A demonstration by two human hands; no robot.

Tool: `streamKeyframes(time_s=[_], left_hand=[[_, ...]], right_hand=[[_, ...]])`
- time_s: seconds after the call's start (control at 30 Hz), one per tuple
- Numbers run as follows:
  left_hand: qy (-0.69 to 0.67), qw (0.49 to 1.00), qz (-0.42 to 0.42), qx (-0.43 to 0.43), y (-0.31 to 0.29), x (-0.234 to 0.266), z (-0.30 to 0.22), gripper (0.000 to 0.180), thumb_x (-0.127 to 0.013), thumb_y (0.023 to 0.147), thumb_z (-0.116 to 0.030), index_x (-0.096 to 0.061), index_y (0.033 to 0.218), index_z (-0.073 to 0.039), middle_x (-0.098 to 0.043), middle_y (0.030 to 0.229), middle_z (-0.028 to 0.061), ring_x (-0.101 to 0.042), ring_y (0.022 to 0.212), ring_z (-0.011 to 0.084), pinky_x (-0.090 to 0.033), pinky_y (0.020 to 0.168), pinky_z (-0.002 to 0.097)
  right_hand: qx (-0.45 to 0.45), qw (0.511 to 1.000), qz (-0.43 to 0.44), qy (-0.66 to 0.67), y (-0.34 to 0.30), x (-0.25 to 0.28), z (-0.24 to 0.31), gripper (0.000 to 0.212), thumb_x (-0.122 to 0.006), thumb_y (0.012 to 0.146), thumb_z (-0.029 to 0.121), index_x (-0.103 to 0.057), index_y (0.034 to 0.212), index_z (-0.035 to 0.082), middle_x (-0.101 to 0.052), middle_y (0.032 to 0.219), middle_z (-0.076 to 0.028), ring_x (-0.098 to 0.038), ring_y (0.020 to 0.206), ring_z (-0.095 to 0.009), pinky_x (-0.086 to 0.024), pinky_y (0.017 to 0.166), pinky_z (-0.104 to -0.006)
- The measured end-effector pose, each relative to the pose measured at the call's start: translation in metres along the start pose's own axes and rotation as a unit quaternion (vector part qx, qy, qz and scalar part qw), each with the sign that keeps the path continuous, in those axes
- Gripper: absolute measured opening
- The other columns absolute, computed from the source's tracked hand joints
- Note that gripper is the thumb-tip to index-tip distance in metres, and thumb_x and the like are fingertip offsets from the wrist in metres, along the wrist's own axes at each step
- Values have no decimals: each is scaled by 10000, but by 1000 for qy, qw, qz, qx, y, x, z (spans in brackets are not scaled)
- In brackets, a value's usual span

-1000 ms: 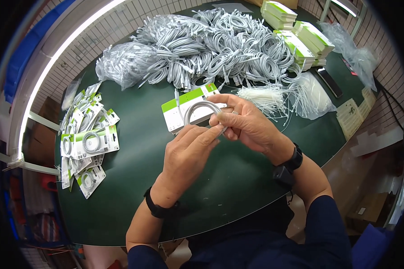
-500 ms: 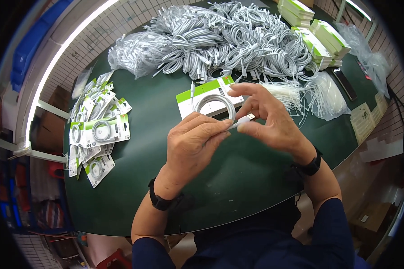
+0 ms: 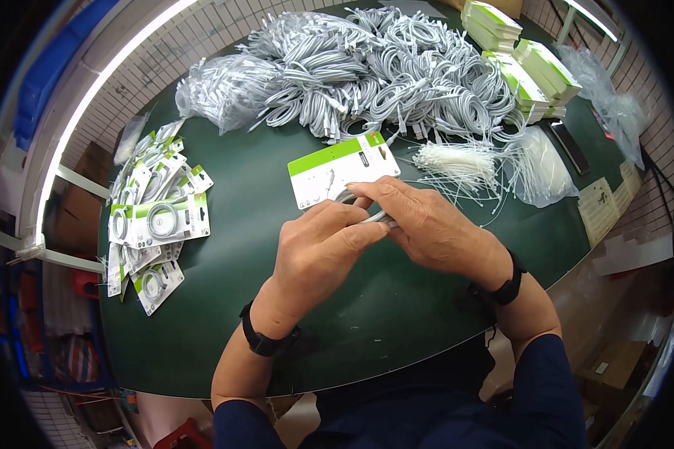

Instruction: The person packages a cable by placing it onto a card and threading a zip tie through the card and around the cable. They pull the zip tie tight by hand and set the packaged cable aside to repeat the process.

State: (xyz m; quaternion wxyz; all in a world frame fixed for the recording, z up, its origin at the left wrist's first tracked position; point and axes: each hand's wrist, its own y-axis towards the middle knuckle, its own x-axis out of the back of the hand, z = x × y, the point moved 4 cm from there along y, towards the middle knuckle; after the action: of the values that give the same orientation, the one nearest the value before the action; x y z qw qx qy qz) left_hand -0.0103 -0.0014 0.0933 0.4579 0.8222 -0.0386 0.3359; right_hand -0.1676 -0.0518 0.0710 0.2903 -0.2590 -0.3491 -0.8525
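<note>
Both hands meet at the middle of the green table (image 3: 352, 314) around a coiled white USB cable (image 3: 379, 218). My left hand (image 3: 314, 247) pinches the coil from the left, thumb and fingers pressed on it. From the right, my right hand (image 3: 438, 228) closes its fingers over the same coil, covering the plug ends and most of the loop. Just beyond the fingers lies a white and green backing card (image 3: 344, 163) with a printed cable picture. My hands overlap the card's near edge from this angle; whether they touch it I cannot tell.
A large heap of white cables (image 3: 397, 67) spans the back, partly bagged. Carded cables (image 3: 161, 217) pile up at left. White cable ties (image 3: 457, 166), a bag of ties (image 3: 543, 168), stacked cards (image 3: 547, 71) and a phone (image 3: 570, 147) lie at right.
My right hand has moved in and folded its fingers over the coil. The USB plug visible before is now hidden. The coil sits lower and flatter between my hands.
</note>
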Motion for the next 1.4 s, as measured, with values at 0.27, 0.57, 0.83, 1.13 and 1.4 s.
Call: streamKeyframes(time_s=[0.27, 0.57, 0.83, 1.13, 1.4], left_hand=[[-5, 1000, 18, 2, 2, -1, -1, 235, -818, 685, 17, -737, 887, -72, -684, 828, 67, -661, 691, 208, -513, 588, 299], [-5, 996, 76, -40, 6, 0, -11, 220, -793, 683, -19, -747, 892, -70, -678, 833, 56, -650, 669, 179, -501, 529, 298], [-2, 991, 74, -109, 2, 0, -14, 217, -792, 679, -12, -725, 882, -46, -661, 860, 77, -641, 672, 215, -515, 533, 309], [7, 988, 109, -108, 5, -1, 5, 236, -802, 658, -40, -698, 870, -39, -631, 941, 77, -668, 828, 242, -549, 642, 356], [44, 991, 58, 115, 1, 2, 65, 442, -864, 675, -98, -683, 1071, -27, -659, 1130, 162, -634, 1069, 354, -531, 908, 429]], right_hand=[[55, 995, 6, 83, -2, 17, 4, 417, -775, 805, 68, -627, 1194, 40, -667, 964, -120, -658, 808, -299, -514, 689, -344], [-24, 984, 81, 159, -9, 33, -4, 319, -826, 792, 135, -662, 1049, 44, -658, 822, -59, -615, 652, -186, -480, 600, -292], [41, 990, 54, 125, -11, 41, 2, 232, -821, 778, 95, -666, 942, 43, -691, 861, -58, -669, 711, -220, -521, 611, -320], [163, 984, -52, -52, -8, 34, 6, 184, -799, 739, 64, -682, 882, 66, -686, 855, -37, -622, 665, -210, -493, 562, -332], [162, 968, -79, -172, -9, 47, -10, 197, -798, 731, 65, -678, 887, 66, -681, 847, -45, -589, 642, -215, -474, 548, -335]])
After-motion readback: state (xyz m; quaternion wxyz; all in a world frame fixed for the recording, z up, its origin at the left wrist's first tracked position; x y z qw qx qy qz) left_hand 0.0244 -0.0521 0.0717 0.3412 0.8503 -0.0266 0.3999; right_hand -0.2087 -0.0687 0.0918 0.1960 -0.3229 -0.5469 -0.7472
